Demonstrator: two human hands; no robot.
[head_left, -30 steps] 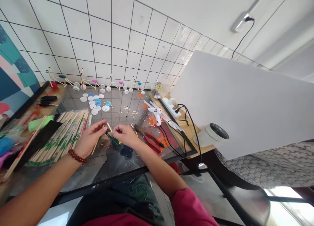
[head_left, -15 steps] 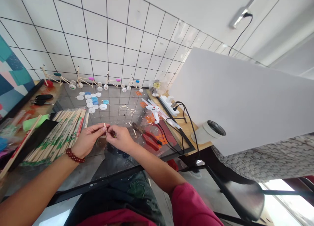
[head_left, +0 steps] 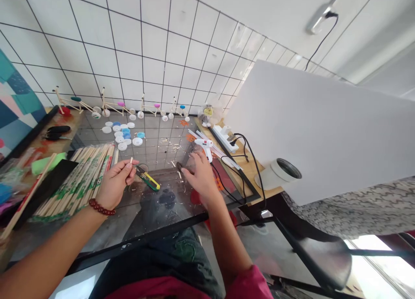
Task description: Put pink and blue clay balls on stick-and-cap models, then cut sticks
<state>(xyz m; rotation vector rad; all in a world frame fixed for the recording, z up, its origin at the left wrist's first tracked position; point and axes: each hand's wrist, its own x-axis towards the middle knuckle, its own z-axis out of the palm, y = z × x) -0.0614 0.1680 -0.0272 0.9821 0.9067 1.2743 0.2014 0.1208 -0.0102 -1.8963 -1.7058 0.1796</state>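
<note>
My left hand (head_left: pixel 116 183), with a bead bracelet at the wrist, pinches a short pale stick piece (head_left: pixel 131 160) upright between thumb and finger. Beside its fingertips lie green-and-yellow cutters (head_left: pixel 147 179) on the dark glassy table. My right hand (head_left: pixel 201 174) is open, palm down, over the red-handled pliers; it hides most of them, and their dark jaw tip (head_left: pixel 179 165) shows left of the thumb. Just beyond its fingers lies a white glue gun (head_left: pixel 205 146).
Bundled chopsticks (head_left: pixel 76 178) lie left. Bottle caps (head_left: pixel 122 134) sit at the middle back, with small stick-and-cap models (head_left: pixel 149 106) along the wall. A power strip (head_left: pixel 225 138), cables and a white pot (head_left: pixel 275 175) stand right.
My hands have parted. The right one has moved right, over the pliers, and its fingers have opened. The left one has shifted slightly left with the stick piece, and the green-and-yellow cutters now show.
</note>
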